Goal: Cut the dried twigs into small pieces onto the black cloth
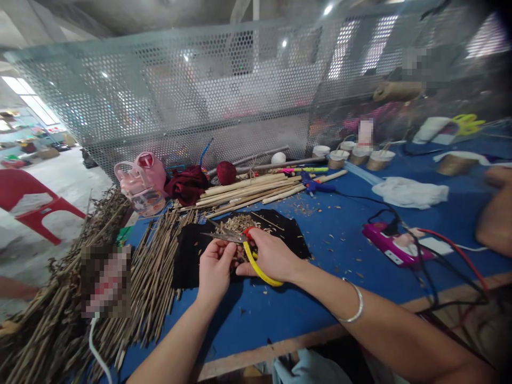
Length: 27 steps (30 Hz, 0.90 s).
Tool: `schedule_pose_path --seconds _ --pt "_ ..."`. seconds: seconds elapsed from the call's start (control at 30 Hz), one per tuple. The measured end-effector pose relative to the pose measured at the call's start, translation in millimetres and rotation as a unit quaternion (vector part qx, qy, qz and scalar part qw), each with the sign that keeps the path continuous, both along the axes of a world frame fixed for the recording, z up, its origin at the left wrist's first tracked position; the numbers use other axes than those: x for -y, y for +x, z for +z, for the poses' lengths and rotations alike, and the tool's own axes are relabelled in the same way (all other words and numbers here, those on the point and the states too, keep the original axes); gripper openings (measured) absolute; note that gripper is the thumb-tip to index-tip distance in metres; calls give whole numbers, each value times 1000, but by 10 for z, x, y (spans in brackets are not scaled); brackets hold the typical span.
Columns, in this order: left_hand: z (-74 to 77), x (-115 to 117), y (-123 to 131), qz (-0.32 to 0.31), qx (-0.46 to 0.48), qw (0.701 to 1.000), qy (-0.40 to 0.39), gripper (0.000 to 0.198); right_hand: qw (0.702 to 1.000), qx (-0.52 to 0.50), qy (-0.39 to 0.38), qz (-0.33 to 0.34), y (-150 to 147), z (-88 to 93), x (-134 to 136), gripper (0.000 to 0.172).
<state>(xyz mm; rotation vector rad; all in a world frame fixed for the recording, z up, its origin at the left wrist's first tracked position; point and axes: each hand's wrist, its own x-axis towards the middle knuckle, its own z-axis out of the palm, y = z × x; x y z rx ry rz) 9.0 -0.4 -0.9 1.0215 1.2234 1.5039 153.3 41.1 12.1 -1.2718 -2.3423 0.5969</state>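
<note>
My right hand (272,257) grips a pair of scissors (231,234) with red and yellow handles, the metal blades pointing left and spread apart. Beside it, my left hand (217,262) is closed, thumb against the fingers, just under the blades. What it pinches is too small or hidden to make out. Both hands are over a black cloth (188,256) that bears a heap of small dry plant pieces (242,223). A bundle of thin brown stalks (148,282) lies directly left of the cloth.
Pale sticks (248,189), a dark red yarn ball (226,173) and a blue glue gun (316,184) lie behind the cloth. At right are a magenta power strip (394,245) with cables, a white cloth (412,193) and several cups (380,159). Another person's arm (496,224) shows far right.
</note>
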Motion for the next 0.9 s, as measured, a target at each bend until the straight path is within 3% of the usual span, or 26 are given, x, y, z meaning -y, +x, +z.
schedule_pose_path --seconds 0.37,0.53,0.7,0.9 --pt "-14 32 -2 28 -23 999 11 22 999 10 41 4 23 -2 -30 63" --pt "-10 36 22 1 -23 1000 12 21 999 1 40 2 23 -7 -28 64" --pt "-14 28 25 -10 -23 999 23 20 999 35 13 -5 31 6 -27 59" --pt "-23 32 21 13 -49 998 30 20 996 79 35 -30 43 -24 -64 60"
